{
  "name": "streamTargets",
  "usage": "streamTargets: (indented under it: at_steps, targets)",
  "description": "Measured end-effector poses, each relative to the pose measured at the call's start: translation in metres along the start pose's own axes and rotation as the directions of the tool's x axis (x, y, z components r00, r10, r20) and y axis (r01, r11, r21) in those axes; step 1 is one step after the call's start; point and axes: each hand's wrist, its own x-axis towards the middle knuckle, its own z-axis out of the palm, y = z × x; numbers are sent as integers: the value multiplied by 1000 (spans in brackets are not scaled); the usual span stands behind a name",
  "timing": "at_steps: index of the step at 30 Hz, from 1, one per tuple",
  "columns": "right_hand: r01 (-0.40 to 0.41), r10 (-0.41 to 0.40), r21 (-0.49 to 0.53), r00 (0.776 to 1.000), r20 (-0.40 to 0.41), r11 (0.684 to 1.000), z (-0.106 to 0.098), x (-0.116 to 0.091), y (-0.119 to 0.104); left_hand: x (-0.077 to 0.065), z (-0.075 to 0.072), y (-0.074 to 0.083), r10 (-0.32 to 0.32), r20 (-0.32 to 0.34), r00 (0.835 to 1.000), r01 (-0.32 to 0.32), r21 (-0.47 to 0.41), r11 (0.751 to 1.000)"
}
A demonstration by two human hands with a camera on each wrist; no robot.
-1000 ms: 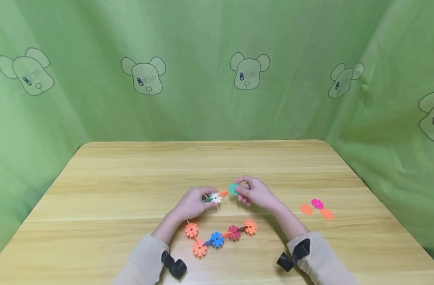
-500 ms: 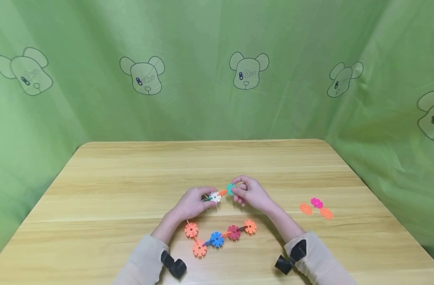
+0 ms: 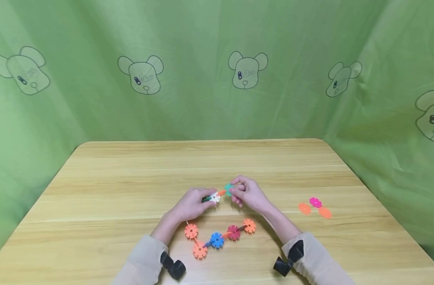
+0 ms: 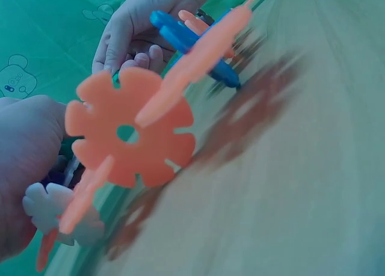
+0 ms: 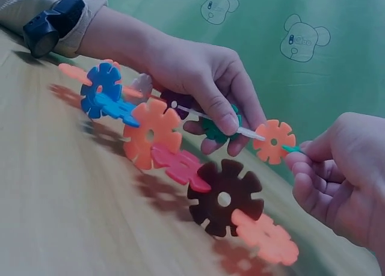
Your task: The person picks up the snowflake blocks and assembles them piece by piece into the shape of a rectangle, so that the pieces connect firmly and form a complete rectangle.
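Observation:
In the head view my left hand (image 3: 192, 204) grips a chain of notched plastic discs near its far end. Its thumb lies on a dark green disc (image 5: 215, 129) in the right wrist view, beside the edge-on white disc (image 3: 215, 197). An orange disc (image 5: 274, 142) sticks out from the white one. My right hand (image 3: 250, 194) pinches a teal green disc (image 3: 228, 189), whose edge meets the orange disc; how deep it sits in the slot I cannot tell. The chain bends back along the table through orange, a blue disc (image 3: 217, 240), red and brown discs.
Two loose orange discs (image 3: 304, 208) and a pink disc (image 3: 315, 202) lie on the wooden table (image 3: 131, 166) at the right. A green curtain (image 3: 195, 103) surrounds the table's back and sides. Black wrist cameras (image 3: 282, 266) sit on the sleeves.
My right hand has moved a little left, bringing the teal disc from apart to against the orange disc. The left hand has stayed nearly still.

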Motion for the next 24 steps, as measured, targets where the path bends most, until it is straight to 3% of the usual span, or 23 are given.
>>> streamTargets:
  at_steps: [5, 12, 16, 22, 24]
  targets:
    - [-4, 4, 8, 1000, 3, 1000, 1, 1, 0, 0, 0, 0, 10, -1, 1000, -10, 16, 1000]
    - [-17, 17, -53, 1000, -3, 998, 0, 0, -1, 3, 2, 4, -79, 7, 997, 79, -33, 996]
    - [-19, 19, -65, 1000, 12, 998, 2, 0, 0, 4, 3, 5, -99, 26, 995, 100, -50, 994]
    - [-25, 25, -57, 1000, -11, 998, 6, 4, 3, 4, 2, 3, -153, 33, 988, 156, -157, 975]
    - [-26, 26, -39, 1000, -17, 999, 8, 6, 3, 4, 1, 2, -179, 40, 983, 183, -218, 959]
